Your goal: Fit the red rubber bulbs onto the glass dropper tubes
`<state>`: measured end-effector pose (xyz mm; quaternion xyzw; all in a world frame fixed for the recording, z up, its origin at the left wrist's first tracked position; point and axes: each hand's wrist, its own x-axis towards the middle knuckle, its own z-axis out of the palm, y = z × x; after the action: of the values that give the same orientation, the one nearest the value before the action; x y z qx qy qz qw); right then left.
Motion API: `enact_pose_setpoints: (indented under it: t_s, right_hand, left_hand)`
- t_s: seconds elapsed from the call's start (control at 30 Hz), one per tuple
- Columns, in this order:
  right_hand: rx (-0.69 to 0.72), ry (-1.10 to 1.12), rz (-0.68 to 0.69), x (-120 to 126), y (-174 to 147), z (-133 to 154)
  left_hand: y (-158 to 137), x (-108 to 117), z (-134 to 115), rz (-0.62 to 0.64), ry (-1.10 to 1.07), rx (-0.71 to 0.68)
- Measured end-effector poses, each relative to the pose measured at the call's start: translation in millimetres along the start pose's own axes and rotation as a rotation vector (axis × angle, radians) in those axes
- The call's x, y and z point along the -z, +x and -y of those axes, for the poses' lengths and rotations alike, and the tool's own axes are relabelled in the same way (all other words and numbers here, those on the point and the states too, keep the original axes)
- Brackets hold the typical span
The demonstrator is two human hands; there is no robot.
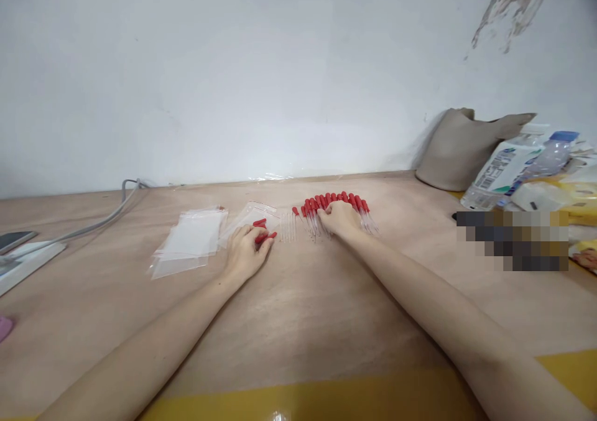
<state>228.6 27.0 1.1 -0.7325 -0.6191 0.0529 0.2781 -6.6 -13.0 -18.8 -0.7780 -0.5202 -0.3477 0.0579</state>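
My left hand (245,250) rests at the loose red rubber bulbs (260,223), thumb and fingers curled together around one bulb. Under and behind it lies a clear plastic bag (255,209). Just to the right, several bare thin glass tubes (288,227) lie side by side. A fan-shaped row of droppers with red bulbs (344,196) spreads further right, their clear stems pointing toward me. Over the middle of this row, my right hand (340,217) is closed with its fingertips on a dropper; the fingers hide most of it.
A stack of clear zip bags (192,237) lies left of my left hand. A grey cable (109,212) runs to a phone (16,240) at the far left. At right stand a grey-brown bag (459,150) and plastic bottles (501,169). A white wall (280,79) borders the table.
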Motion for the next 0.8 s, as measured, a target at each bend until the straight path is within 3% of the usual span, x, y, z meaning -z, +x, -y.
enact_pose_setpoints:
  t_s: [0.2,0.4,0.6,0.73,0.8]
  right_hand:
    - [0.061,-0.061,-0.021,0,-7,1]
    - [0.275,-0.119,0.035,-6,-25,29]
    - [0.198,-0.231,0.216,-17,-23,60]
    - [0.187,-0.256,0.277,-19,-16,70]
    - [0.196,-0.270,0.307,-18,-18,72]
  left_hand:
    - [3,-1,2,0.024,-0.004,0.009]
    - [2,-3,3,0.034,0.022,-0.002]
    - [2,-1,1,0.028,0.055,0.044]
    - [1,-2,1,-0.072,-0.022,-0.021]
    - [0,-3,1,-0.064,-0.096,-0.059]
